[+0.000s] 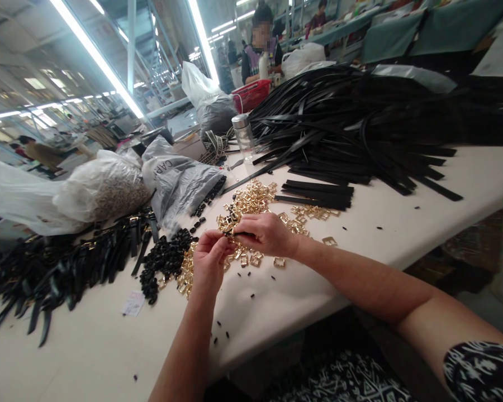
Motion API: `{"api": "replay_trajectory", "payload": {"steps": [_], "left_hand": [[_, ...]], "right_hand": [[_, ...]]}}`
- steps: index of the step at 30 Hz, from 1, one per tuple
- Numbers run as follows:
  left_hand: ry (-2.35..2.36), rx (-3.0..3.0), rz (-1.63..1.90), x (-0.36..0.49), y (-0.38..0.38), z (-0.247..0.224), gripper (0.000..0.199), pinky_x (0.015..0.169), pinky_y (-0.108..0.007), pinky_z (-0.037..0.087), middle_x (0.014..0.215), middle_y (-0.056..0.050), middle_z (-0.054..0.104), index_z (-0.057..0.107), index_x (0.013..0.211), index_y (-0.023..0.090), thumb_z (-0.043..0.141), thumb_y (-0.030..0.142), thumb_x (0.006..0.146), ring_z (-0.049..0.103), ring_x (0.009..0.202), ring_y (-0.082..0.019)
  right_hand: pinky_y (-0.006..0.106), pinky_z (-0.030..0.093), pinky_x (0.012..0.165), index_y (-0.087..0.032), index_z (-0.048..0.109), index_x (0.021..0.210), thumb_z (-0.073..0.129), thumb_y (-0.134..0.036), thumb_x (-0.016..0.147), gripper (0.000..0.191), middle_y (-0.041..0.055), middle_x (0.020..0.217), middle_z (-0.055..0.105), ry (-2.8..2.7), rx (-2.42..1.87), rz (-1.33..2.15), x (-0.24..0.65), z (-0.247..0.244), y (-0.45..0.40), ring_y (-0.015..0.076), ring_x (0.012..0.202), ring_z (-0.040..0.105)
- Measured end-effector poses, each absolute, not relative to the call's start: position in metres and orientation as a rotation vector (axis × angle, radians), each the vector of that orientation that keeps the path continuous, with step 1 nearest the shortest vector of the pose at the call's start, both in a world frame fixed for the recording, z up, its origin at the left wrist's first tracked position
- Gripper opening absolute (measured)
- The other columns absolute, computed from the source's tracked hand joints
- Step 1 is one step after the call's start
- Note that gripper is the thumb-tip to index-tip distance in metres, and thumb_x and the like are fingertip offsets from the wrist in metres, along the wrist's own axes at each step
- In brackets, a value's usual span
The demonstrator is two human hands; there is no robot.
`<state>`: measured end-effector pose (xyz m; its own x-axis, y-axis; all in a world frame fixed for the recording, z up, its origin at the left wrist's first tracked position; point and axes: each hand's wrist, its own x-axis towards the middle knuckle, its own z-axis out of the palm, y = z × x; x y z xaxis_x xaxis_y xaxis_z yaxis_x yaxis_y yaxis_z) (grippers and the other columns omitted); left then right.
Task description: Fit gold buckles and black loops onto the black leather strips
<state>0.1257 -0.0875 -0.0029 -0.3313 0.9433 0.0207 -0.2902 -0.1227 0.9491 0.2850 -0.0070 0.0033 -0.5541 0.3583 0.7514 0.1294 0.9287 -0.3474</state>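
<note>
Two-handed fingertip step: my right hand (268,233) pinches a black strip (245,235), my left hand (208,262) closed on its tip; finer detail hidden. Strip near centre; from it, gold buckles (254,196) at 1 o'clock, black pieces (171,248) at 9. Next move calls for careful fingertip alignment, I judge.

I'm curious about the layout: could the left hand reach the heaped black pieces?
Probably yes: the black pieces lie close beside the left hand, with only low gold frames between, though its fingers are pinching a dark strip.
</note>
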Motion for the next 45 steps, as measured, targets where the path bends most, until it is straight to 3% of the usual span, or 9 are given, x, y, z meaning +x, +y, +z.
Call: {"api": "replay_trajectory", "payload": {"steps": [9, 14, 22, 28, 33, 39, 45], "left_hand": [[1.13, 0.986, 1.584, 0.124, -0.089, -0.001, 0.021, 0.061, -0.018, 0.049, 0.086, -0.002, 0.067, 0.07, 0.076, 0.019, 0.083, 0.025, 0.06, 0.062, 0.07, -0.009], [1.174, 1.119, 1.617, 0.122, -0.089, -0.002, 0.015, 0.074, -0.024, 0.051, 0.088, -0.003, 0.067, 0.072, 0.073, 0.019, 0.082, 0.021, 0.062, 0.062, 0.084, -0.014], [1.132, 0.798, 1.652, 0.113, -0.087, 0.003, 0.021, 0.068, -0.017, 0.053, 0.083, -0.001, 0.068, 0.07, 0.069, 0.018, 0.086, 0.025, 0.057, 0.063, 0.072, -0.008], [1.053, 0.527, 1.553, 0.118, -0.085, 0.0, 0.024, 0.063, -0.011, 0.054, 0.077, 0.0, 0.068, 0.07, 0.078, 0.017, 0.085, 0.02, 0.059, 0.064, 0.065, -0.005], [1.038, 0.446, 1.511, 0.127, -0.085, -0.001, 0.021, 0.06, -0.01, 0.053, 0.076, 0.0, 0.069, 0.067, 0.075, 0.015, 0.083, 0.014, 0.062, 0.064, 0.061, -0.004], [1.069, 0.512, 1.506, 0.127, -0.085, 0.0, 0.032, 0.049, -0.011, 0.048, 0.063, 0.004, 0.063, 0.064, 0.071, 0.014, 0.088, 0.027, 0.054, 0.057, 0.051, -0.003], [1.093, 0.53, 1.384, 0.12, -0.088, 0.003, 0.031, 0.047, -0.014, 0.047, 0.065, 0.001, 0.064, 0.063, 0.071, 0.014, 0.087, 0.027, 0.056, 0.056, 0.05, -0.005]], "right_hand": [[0.021, 0.037, 0.058, -0.017, 0.065, 0.086, 0.053, -0.019, 0.088, 0.012, -0.0005, 0.072, 0.061, -2.233, -0.305, 0.333, 0.288, 0.008, -0.009, 0.0092, 0.063, 0.053], [0.022, 0.037, 0.061, -0.016, 0.065, 0.085, 0.052, -0.021, 0.09, 0.015, 0.0006, 0.074, 0.062, -2.296, -0.327, 0.308, 0.287, 0.004, -0.006, 0.01, 0.066, 0.054], [0.022, 0.034, 0.059, -0.016, 0.064, 0.085, 0.051, -0.026, 0.09, 0.017, 0.0006, 0.072, 0.059, -2.359, -0.37, 0.409, 0.294, 0.015, -0.004, 0.0102, 0.064, 0.049], [0.022, 0.034, 0.06, -0.015, 0.06, 0.078, 0.05, -0.021, 0.089, 0.016, 0.0009, 0.07, 0.057, -2.323, -0.443, 0.507, 0.289, 0.011, -0.006, 0.0105, 0.063, 0.046], [0.021, 0.034, 0.06, -0.015, 0.059, 0.078, 0.05, -0.016, 0.086, 0.012, -0.0005, 0.068, 0.056, -2.245, -0.41, 0.592, 0.281, 0.005, -0.01, 0.0096, 0.062, 0.045], [0.02, 0.035, 0.059, -0.014, 0.061, 0.076, 0.052, -0.018, 0.085, 0.014, -0.0027, 0.064, 0.054, -2.202, -0.391, 0.768, 0.281, 0.004, -0.012, 0.0079, 0.06, 0.045], [0.02, 0.034, 0.059, -0.014, 0.063, 0.079, 0.053, -0.014, 0.081, 0.01, -0.0042, 0.065, 0.055, -2.277, -0.357, 0.872, 0.286, 0.009, -0.011, 0.0067, 0.058, 0.043]]}}
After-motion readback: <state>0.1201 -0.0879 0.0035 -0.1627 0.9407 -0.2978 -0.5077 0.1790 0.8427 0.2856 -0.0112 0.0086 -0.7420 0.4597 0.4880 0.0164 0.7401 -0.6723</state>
